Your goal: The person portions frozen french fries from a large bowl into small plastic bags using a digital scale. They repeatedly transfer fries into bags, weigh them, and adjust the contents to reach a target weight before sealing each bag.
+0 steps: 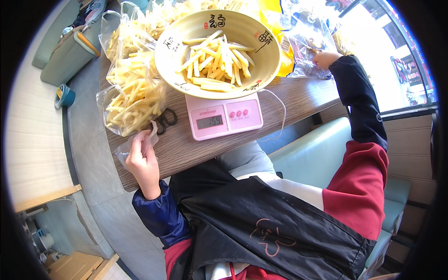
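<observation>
My left hand (141, 161) pinches a thin clear plastic bag (152, 137) over the table's near left part. Beside its fingertips lie the dark handles of scissors (168, 117). At the right, my right hand (326, 60) touches a crumpled clear plastic package (303, 42); its fingertips are partly hidden, so I cannot tell whether it grips anything. Between my hands a wide cream bowl (269, 66) with dark brush characters rests on a pink kitchen scale (227, 127). Pale cut fries (217, 61) are heaped in the bowl. The scale's display is lit with digits.
Several clear bags of fries (131, 101) line the left of the wooden table (182, 154). A yellow package (285, 52) lies behind the bowl's right side. A white cable (284, 115) loops off the scale. A pale green bench (311, 140) runs under the window.
</observation>
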Action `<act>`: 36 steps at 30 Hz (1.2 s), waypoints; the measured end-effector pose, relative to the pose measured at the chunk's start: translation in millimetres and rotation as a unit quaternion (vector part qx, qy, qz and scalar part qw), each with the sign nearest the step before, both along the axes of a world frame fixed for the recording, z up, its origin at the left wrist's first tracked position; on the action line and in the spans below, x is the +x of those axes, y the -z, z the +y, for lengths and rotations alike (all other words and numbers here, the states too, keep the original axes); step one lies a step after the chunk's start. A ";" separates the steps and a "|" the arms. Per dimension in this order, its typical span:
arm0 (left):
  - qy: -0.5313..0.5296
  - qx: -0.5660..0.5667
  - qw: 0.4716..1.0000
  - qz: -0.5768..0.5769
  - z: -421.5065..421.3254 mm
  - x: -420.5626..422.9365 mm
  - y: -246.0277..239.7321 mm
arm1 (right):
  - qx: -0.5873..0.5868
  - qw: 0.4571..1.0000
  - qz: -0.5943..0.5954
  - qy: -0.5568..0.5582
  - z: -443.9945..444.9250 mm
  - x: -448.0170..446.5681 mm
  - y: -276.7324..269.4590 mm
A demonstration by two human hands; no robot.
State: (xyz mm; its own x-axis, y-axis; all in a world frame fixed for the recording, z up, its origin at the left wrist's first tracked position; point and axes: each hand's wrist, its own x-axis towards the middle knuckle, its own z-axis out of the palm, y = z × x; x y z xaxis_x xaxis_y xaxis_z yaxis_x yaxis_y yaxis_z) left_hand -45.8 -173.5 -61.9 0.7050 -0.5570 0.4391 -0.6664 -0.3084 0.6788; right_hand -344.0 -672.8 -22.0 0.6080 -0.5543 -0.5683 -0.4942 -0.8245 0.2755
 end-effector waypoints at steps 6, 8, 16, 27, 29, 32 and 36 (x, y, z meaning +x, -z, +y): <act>0.004 0.005 1.000 0.006 -0.8 -0.6 -0.4 | -0.141 0.989 0.049 0.008 -3.7 2.1 6.8; 0.006 -0.001 1.000 -0.012 -2.1 -2.5 -3.3 | -0.169 0.984 0.043 0.025 -14.1 -0.8 11.0; 0.000 0.008 1.000 0.019 0.5 -0.7 -0.1 | -0.116 0.983 0.143 0.015 -27.7 -10.6 15.7; 0.005 0.004 1.000 -0.011 1.4 -1.6 0.0 | -0.082 0.982 0.166 0.023 -10.4 -12.4 7.6; 0.003 0.001 1.000 -0.005 0.0 -2.5 -0.2 | -0.060 0.985 0.161 0.008 -19.6 -21.0 12.6; 0.000 -0.015 1.000 -0.004 -0.9 -3.6 -0.9 | -0.076 0.991 0.110 -0.002 -20.4 -21.3 15.1; 0.001 -0.009 1.000 0.002 -1.7 -3.9 -1.3 | 0.021 0.996 0.018 0.082 -41.9 -35.9 16.6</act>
